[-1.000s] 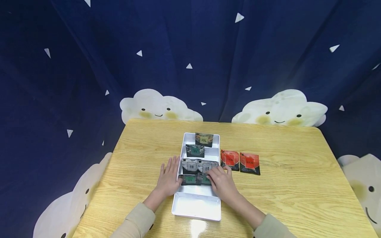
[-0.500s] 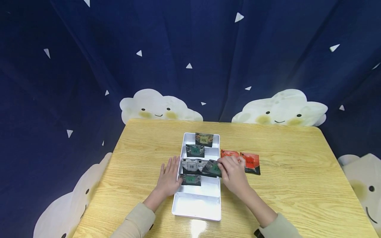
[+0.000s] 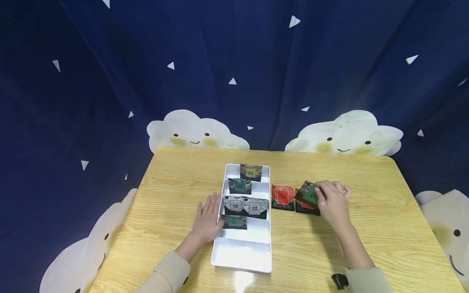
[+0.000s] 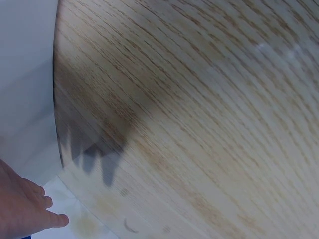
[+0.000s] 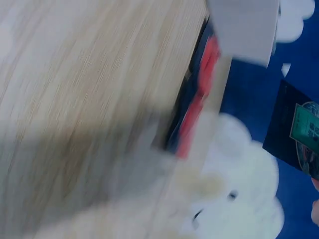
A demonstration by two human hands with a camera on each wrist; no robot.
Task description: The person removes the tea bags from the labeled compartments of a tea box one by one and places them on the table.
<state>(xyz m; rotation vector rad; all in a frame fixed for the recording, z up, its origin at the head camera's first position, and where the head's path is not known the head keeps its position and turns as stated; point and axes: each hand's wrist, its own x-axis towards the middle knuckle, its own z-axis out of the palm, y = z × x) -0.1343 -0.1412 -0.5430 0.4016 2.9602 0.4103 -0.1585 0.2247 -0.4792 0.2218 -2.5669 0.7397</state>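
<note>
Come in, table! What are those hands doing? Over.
Left hand at white tray's side. Right hand pinches green-labelled packet, held up. One red packet partly hidden behind it.

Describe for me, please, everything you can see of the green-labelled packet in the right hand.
The green-labelled packet is a small, flat, dark pouch that looks like thin film, with a patterned print around its green label; the characters there are too small to read. It is held tilted in the air, pinched at an edge by the right hand. In the head view it partly hides a red-and-black packet.
</note>
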